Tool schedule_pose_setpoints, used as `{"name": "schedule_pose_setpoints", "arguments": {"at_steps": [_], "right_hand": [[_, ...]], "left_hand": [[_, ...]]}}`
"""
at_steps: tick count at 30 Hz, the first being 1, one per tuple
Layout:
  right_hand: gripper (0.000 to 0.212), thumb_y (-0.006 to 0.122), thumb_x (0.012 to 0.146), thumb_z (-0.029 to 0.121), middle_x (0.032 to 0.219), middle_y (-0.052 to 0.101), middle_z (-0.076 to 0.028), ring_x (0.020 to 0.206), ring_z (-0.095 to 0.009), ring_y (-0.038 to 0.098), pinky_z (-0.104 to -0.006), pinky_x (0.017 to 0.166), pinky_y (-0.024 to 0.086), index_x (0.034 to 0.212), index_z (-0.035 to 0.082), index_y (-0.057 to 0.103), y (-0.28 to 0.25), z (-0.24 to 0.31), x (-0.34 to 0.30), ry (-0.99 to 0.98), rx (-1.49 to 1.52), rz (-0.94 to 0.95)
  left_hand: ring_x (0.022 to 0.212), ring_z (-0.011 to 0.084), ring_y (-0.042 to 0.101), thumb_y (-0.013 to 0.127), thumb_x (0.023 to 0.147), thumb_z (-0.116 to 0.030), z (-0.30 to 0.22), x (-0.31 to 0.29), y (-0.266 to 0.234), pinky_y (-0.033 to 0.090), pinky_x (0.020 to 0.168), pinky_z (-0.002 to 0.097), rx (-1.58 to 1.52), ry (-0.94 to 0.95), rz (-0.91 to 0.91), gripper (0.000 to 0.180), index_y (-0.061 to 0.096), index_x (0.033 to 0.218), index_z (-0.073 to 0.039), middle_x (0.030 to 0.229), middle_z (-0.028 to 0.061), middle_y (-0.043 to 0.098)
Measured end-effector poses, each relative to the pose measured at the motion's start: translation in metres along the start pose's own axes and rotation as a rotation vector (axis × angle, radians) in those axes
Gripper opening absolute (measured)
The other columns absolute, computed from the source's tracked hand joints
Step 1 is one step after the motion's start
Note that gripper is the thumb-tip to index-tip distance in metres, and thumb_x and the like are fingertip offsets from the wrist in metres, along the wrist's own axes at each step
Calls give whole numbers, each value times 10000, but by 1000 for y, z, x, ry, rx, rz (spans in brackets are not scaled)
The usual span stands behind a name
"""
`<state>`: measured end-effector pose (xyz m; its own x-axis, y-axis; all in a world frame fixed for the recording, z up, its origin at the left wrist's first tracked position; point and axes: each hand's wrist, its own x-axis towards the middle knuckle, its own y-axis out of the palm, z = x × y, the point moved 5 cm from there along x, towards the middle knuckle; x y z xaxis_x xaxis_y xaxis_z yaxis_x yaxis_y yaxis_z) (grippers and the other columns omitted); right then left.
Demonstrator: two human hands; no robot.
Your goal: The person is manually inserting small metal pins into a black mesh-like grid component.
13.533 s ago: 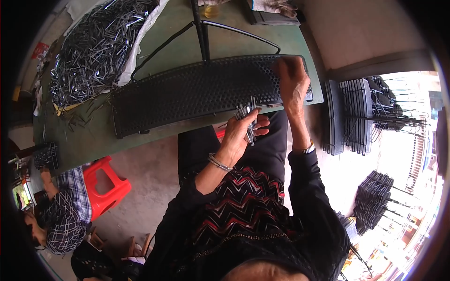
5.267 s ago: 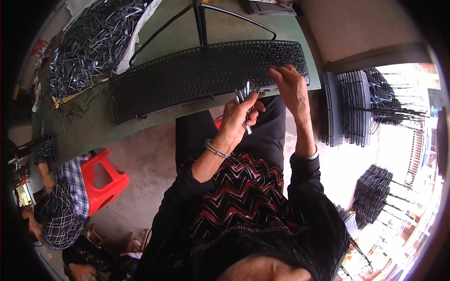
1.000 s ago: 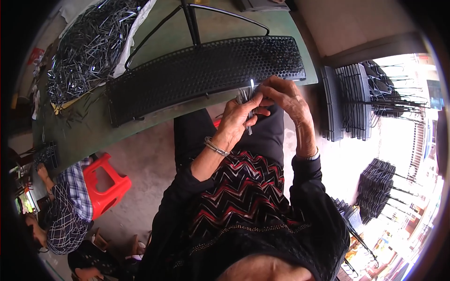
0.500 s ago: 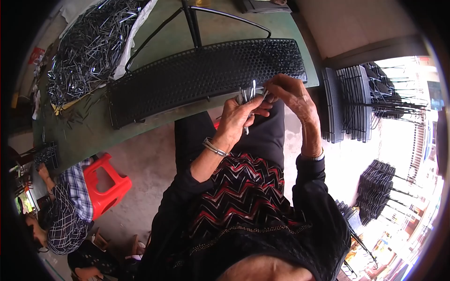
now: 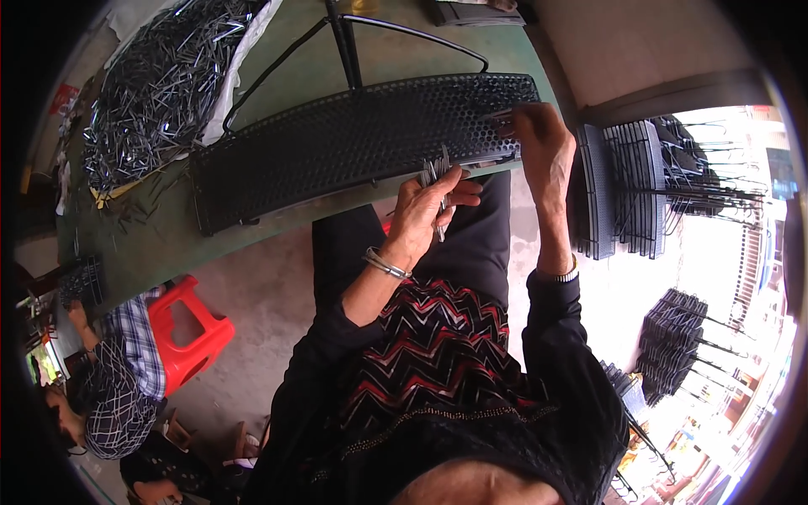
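As held: clips (image 5: pixel 438 172) upright, lengthwise

Black long sleeves, a red-and-white zigzag top, dark trousers, and a metal bangle (image 5: pixel 385 264) on the left wrist.

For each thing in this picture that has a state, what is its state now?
Left hand: closed around a bunch of metal pins.
Right hand: fingertips pressed on the panel's right end.
Black mesh panel: lying flat on the green table.
Pile of loose pins: heaped on white cloth.
Red stool: upright, unoccupied.
Finished panels: stacked.
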<state>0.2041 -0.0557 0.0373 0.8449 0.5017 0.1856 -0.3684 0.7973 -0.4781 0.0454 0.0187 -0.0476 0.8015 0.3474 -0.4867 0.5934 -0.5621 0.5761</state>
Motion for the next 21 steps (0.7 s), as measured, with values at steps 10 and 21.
{"name": "schedule_pose_setpoints", "arguments": {"at_steps": [10,21], "right_hand": [[87,583,906,91,718,668,-116,644,-181,686,-274,576,497,945,17,610,23,-16,7,-308,-230,-136],[97,602,895,113,727,682,-110,635,-162,677,-278,583,494,949,43,642,22,-7,21,-232,-266,11]], "left_hand": [[786,174,670,589,948,-234,22,9,-12,390,479,226,-297,-53,39,256,600,1056,-2,928,158,680],[589,74,487,631,927,-210,21,4,-7,326,438,182,-316,-63,47,244,623,1019,16,760,38,572]]}}
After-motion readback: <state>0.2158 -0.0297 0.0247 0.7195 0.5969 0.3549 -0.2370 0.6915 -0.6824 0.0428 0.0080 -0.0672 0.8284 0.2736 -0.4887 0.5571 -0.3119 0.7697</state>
